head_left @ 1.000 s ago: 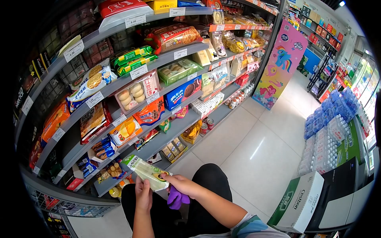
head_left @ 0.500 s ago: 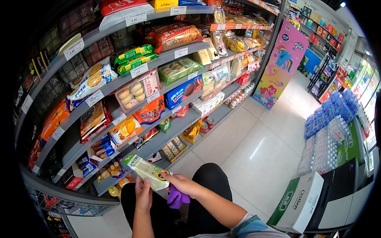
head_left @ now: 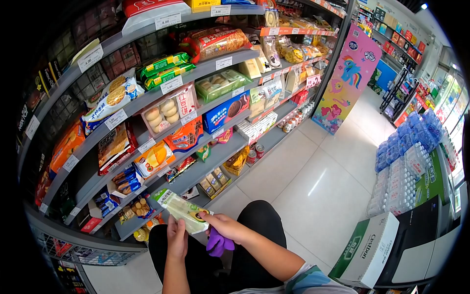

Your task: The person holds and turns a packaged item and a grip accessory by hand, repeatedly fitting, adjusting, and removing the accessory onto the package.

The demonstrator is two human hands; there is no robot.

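Above my lap I hold a flat clear-and-green food package (head_left: 178, 207), tilted, its upper end pointing at the low shelves. My left hand (head_left: 177, 235) grips its near lower edge, thumb on top. Across the right end lies my right hand (head_left: 224, 227), its thumb pressed on the printed front. A bunched purple cloth (head_left: 219, 245) hangs beneath the right palm, apparently held by the curled fingers, which are partly hidden. What is inside the package is hard to make out.
Curved grey shelves (head_left: 225, 159) stocked with packaged snacks stand ahead and left. A wire basket (head_left: 98, 256) is at lower left. A pink cartoon panel (head_left: 346, 78) closes the shelf end. Right of the tiled floor (head_left: 308, 196) are bottled-water packs (head_left: 396, 188) and a Cestbon carton (head_left: 367, 250).
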